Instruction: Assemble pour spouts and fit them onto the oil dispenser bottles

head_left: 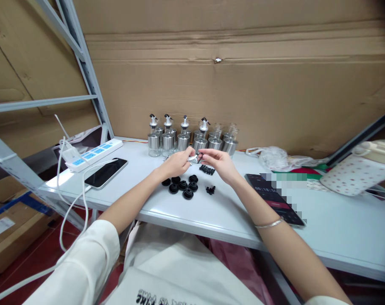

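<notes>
My left hand (179,162) is closed on a small white pourer top (193,158) above the middle of the table. Close beside it, my right hand (220,163) pinches a small thin black piece (200,158) against or near the white part; whether they touch I cannot tell. Several round black rubber stoppers (182,185) lie below my left hand. Under my right hand are a row of black levers (207,170) and a little cluster of tiny black pieces (210,190). Small shiny parts beside my left hand are mostly hidden.
Glass bottles with steel sleeves (154,142) stand in rows at the back, some with pourers. On the left are a power strip (95,155), white cables and a phone (106,173). Another phone (275,199), plastic bags (272,158) and a dotted container (354,169) are on the right.
</notes>
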A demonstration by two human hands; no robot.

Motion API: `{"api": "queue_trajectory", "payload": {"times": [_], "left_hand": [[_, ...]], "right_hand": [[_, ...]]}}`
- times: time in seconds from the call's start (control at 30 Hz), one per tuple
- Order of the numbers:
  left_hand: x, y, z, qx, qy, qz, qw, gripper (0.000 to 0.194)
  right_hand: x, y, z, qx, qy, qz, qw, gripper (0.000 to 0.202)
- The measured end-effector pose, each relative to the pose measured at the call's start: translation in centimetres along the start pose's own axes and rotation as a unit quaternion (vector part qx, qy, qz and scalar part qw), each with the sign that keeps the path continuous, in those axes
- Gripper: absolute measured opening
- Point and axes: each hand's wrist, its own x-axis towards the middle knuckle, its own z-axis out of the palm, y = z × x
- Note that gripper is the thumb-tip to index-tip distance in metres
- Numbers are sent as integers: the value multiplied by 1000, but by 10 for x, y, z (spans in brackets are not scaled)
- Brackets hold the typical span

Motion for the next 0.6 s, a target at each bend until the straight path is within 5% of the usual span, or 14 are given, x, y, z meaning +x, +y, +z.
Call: {"api": "queue_trajectory", "payload": {"times": [0.6], "left_hand": [[0,1,0,13,6,21,1000,59]], "right_hand": [[1,-1,0,-28,18,1,999,26]]}}
